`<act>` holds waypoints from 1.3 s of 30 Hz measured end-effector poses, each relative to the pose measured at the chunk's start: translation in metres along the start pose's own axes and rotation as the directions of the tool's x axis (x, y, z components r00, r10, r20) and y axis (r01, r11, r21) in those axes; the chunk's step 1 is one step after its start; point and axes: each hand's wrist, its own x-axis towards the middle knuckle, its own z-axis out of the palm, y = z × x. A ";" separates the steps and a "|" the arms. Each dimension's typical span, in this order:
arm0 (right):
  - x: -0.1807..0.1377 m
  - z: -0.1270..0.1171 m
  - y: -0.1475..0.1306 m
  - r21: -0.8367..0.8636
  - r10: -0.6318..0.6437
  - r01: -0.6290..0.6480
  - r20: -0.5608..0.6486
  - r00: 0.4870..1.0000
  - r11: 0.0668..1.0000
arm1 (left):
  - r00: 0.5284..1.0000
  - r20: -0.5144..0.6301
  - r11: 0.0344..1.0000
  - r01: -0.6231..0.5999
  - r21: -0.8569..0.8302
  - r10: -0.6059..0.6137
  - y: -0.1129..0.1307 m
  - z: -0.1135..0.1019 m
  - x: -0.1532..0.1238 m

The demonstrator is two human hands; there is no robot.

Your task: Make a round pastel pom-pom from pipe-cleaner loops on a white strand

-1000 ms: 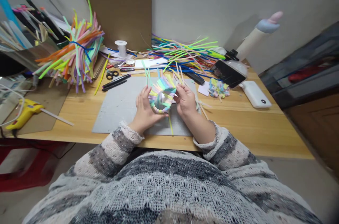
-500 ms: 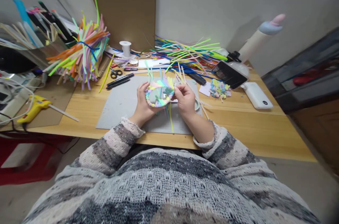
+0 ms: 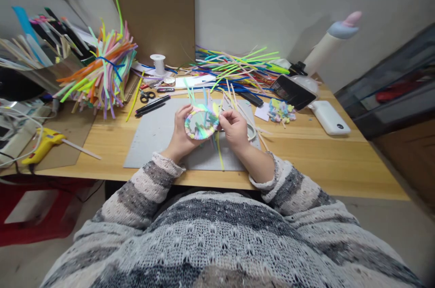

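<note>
My left hand (image 3: 181, 136) is wrapped round the left side of a pastel pipe-cleaner ring (image 3: 203, 134), which is tilted so that I look through its opening. Loose pipe-cleaner ends stick up from its far edge. At the ring's right edge, my right hand (image 3: 235, 130) pinches its rim with thumb and forefinger; whether a single stem is caught there is too small to tell. Below both hands lies a grey mat (image 3: 146, 143), with yellow and blue-green pipe cleaners (image 3: 220, 154) on it under the ring.
A tied bundle of pipe cleaners (image 3: 102, 70) stands left, near a yellow glue gun (image 3: 44, 145). Loose pipe cleaners (image 3: 238, 68) lie along the wall. Black scissors (image 3: 147, 96) and pens (image 3: 152, 105) lie behind the mat; a phone (image 3: 294, 92) and white power bank (image 3: 330, 118) are right.
The ring has turned a little in my hands, and its opening looks rounder. My right hand stays pinched at its right edge. The whole view has shifted slightly.
</note>
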 end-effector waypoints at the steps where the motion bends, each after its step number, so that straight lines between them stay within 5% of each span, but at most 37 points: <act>1: -0.001 0.000 0.000 -0.001 0.004 -0.004 0.011 1.000 1.000 | 1.000 0.005 1.000 -0.015 -0.003 0.015 -0.001 0.000 0.000; 7: -0.003 0.000 0.002 -0.024 0.027 -0.025 0.102 0.994 0.999 | 0.997 0.045 0.997 -0.067 -0.023 0.068 -0.004 -0.001 0.002; 20: 0.003 -0.002 0.005 0.023 0.090 -0.091 0.049 0.995 0.996 | 0.999 -0.027 0.996 -0.045 0.071 0.047 0.002 -0.005 0.002; 25: -0.010 -0.003 0.001 -0.048 -0.140 0.139 -0.002 0.990 0.989 | 0.999 -0.041 0.987 -0.002 0.160 0.009 0.008 -0.006 -0.002; 29: -0.025 -0.006 -0.006 -0.226 -0.432 0.440 0.086 0.898 0.869 | 0.996 -0.067 0.983 0.066 0.170 -0.055 0.012 -0.004 -0.006; 31: -0.028 -0.005 -0.009 -0.245 -0.465 0.479 0.117 0.878 0.843 | 0.992 -0.120 0.978 0.070 0.198 -0.046 0.016 -0.004 -0.009; 34: -0.028 0.001 -0.008 -0.161 -0.328 0.328 0.023 0.944 0.931 | 0.987 -0.150 0.968 -0.011 0.250 0.050 0.027 -0.005 -0.013; 39: -0.021 0.007 -0.003 -0.011 -0.079 0.079 -0.053 0.995 0.997 | 0.986 0.165 0.922 -0.094 0.376 0.034 0.056 -0.004 -0.009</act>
